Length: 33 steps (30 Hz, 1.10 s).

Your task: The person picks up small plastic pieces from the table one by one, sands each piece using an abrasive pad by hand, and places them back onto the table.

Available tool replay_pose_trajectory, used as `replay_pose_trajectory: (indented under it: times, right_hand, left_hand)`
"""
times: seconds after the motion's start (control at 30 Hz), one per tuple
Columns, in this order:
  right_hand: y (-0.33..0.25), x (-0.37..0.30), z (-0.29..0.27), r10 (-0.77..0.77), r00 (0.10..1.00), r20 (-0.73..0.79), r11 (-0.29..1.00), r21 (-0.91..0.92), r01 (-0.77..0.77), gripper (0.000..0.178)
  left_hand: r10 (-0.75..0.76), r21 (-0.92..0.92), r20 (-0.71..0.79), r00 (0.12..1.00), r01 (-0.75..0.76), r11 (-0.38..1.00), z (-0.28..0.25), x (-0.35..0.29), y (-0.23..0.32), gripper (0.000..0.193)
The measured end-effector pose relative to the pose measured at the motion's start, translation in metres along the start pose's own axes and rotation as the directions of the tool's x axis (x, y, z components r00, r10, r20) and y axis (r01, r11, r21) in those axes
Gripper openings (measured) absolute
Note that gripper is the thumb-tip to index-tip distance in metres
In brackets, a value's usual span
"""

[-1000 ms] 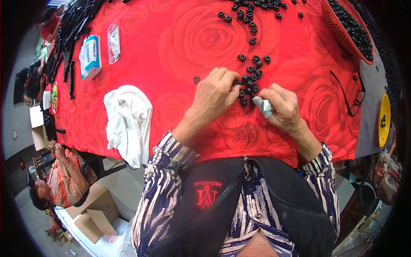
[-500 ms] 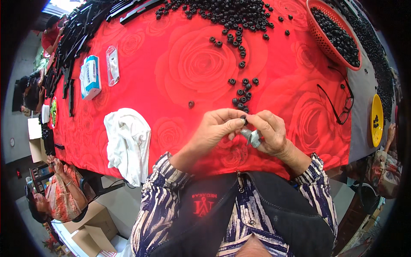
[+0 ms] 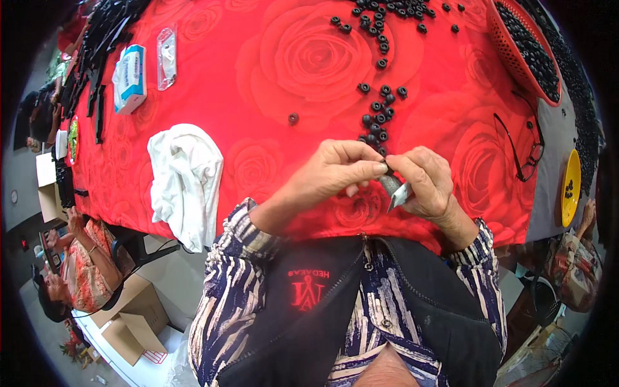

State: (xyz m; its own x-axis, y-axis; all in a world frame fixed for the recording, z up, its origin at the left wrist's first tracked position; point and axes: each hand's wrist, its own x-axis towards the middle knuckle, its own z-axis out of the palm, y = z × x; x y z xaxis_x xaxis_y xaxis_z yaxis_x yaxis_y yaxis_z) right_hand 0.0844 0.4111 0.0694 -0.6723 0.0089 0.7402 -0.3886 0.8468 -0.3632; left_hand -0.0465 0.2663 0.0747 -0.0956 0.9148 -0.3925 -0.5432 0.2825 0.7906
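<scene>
Meeting in the head view above the near edge of the tabletop (image 3: 271, 77), right of its middle, the left hand (image 3: 334, 169) and right hand (image 3: 427, 184) share a small black piece (image 3: 385, 164). The left thumb and forefinger pinch it; the right fingertips close in against it, the hand also gripping a grey-and-white scrap (image 3: 394, 188). Loose black rings (image 3: 380, 119) trail toward the far edge. A white cloth (image 3: 187, 177) lies at the near edge, leftward; eyeglasses (image 3: 532, 158) lie by the right edge.
</scene>
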Motion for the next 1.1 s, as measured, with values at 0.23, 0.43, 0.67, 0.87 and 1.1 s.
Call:
replay_pose_trajectory:
  times: [0.23,0.43,0.67,0.87,1.1]
  right_hand:
    - [-0.009,0.001,-0.002,0.237,0.969,0.064,0.953,0.180,-0.244,0.040]
    - [-0.002,0.002,-0.003,0.239,0.964,0.115,0.915,0.305,-0.263,0.033]
    - [-0.008,0.008,-0.012,0.227,0.937,0.266,0.854,0.409,-0.322,0.026]
    - [-0.008,0.006,-0.017,0.170,0.913,0.370,0.785,0.509,-0.353,0.029]
    - [-0.007,0.003,-0.012,0.174,0.931,0.321,0.832,0.457,-0.314,0.032]
  left_hand:
    - [-0.002,-0.260,0.006,1.000,0.004,0.966,0.000,0.002,-0.008,0.016]
    - [0.002,-0.304,0.049,0.999,0.013,0.953,-0.002,0.002,-0.010,0.016]
    - [-0.117,-0.234,0.165,0.979,0.154,0.960,-0.006,-0.001,-0.004,0.016]
    - [-0.136,-0.192,0.351,0.926,0.214,0.958,-0.005,0.000,-0.008,0.016]
    - [-0.099,-0.280,0.302,0.948,0.188,0.941,-0.004,-0.003,-0.011,0.016]
